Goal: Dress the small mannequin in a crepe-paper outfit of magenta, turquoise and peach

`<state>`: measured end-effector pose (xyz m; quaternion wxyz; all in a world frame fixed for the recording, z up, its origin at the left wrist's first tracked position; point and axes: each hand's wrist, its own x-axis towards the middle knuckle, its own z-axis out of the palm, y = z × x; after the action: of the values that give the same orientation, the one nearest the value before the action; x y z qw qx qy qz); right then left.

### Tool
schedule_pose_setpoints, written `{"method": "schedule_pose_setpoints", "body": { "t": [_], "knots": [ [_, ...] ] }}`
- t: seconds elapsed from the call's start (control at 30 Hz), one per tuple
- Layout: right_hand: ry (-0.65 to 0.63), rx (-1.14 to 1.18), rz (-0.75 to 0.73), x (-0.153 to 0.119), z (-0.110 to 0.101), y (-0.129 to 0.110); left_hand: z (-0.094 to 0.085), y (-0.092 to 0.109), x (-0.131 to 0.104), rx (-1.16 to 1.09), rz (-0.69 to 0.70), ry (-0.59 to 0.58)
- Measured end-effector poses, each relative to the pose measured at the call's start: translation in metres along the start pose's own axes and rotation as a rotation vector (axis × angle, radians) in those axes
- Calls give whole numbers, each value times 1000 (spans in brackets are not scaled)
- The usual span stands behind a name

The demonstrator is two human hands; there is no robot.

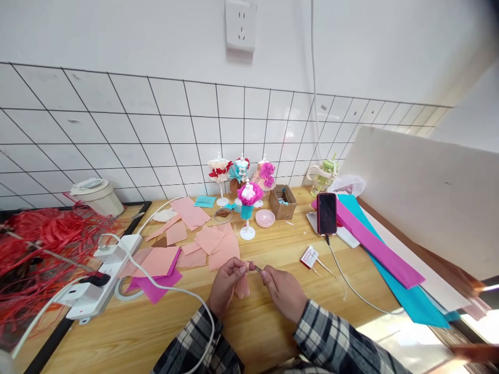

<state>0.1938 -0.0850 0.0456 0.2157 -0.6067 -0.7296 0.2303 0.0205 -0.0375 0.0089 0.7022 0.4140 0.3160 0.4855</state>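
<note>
Low over the wooden table, my left hand [227, 283] is closed on a gathered piece of pink crepe paper [242, 287], whose pleats hang below the fingers. Close to its right, my right hand [284, 292] pinches something small, thin and dark at the paper's gathered top; I cannot make out what it is. Just beyond my hands stands a small white dress-form stand [247, 232] dressed in magenta and turquoise paper. Behind it are several more decorated dress forms [220, 179]. Cut pink paper pieces [210, 240] lie to the left, with magenta sheets [156, 287] nearer me.
A white power strip [113, 270] and its cable run along the left, beside red stringy material [35, 265]. A pink dish [265, 218] and cardboard box [283, 208] stand behind. Rightward are a phone [326, 214], a white-and-red packet [309, 257] and long coloured paper sheets [374, 244].
</note>
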Motion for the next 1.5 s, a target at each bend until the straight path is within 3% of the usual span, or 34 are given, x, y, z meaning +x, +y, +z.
{"method": "schedule_pose_setpoints", "body": {
  "t": [0.23,0.37,0.6,0.8,1.03,1.23,1.4,1.5],
  "knots": [
    [169,435,2,5,6,-5,0,0,-2,245,120,21],
    [224,528,-32,10,5,-6,3,1,-3,221,52,-44],
    [165,644,65,10,0,-2,8,0,-7,-23,-105,-103],
    [-106,904,114,11,3,3,11,3,-10,-114,-205,-133],
    [-144,980,117,13,-4,3,12,3,-10,-107,-247,-202],
    [-23,755,116,12,-1,5,10,0,-9,-110,-234,-178],
    [-149,1055,128,12,2,4,11,1,-11,-166,-317,-241],
    [-217,1110,139,12,1,4,11,3,-13,-187,-358,-314]
  ]
}}
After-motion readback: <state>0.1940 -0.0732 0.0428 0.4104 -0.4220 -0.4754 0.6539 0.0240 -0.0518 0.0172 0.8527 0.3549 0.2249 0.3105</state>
